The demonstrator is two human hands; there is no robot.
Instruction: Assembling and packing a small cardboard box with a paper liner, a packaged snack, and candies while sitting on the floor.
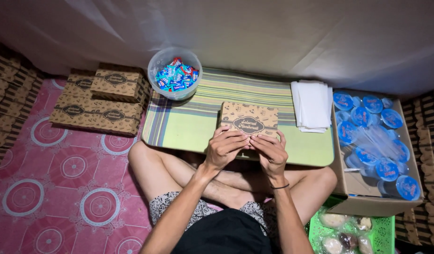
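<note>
**Operator A:** State the position of the brown printed box (248, 120).

**Operator B:** It rests on the small table with the green striped top (193, 127), at the middle of the near edge, lid up and closed. Both hands are on the side of the box nearest the person.

**Operator A:** Report the left hand (225, 147).

**Operator B:** It covers the box's near left corner. The fingers are curled and close together, lying over the near edge of the lid and pressing on it. The thumb is hidden below.

**Operator A:** And the right hand (269, 151)?

**Operator B:** It covers the near right corner, touching the left hand at the fingertips. The fingers are bent, pressed side by side and closed on the box's near edge. A dark band sits on that wrist.

**Operator A:** List the items around the box.

**Operator B:** Beyond the box and to its left, at the far left corner of the table, stands a clear plastic tub (175, 73) filled with small blue wrapped sweets. To the right of the box, on the table's far right part, lies a stack of white paper sheets (312, 106). Further right of the box, off the table, an open cardboard carton (363, 200) holds sealed water cups with blue lids (372, 136). Well to the left of the box, on the pink patterned mat, is a pile of matching brown boxes (101, 101). Near the person's right knee sits a green basket (384, 233) with wrapped snacks.
</note>
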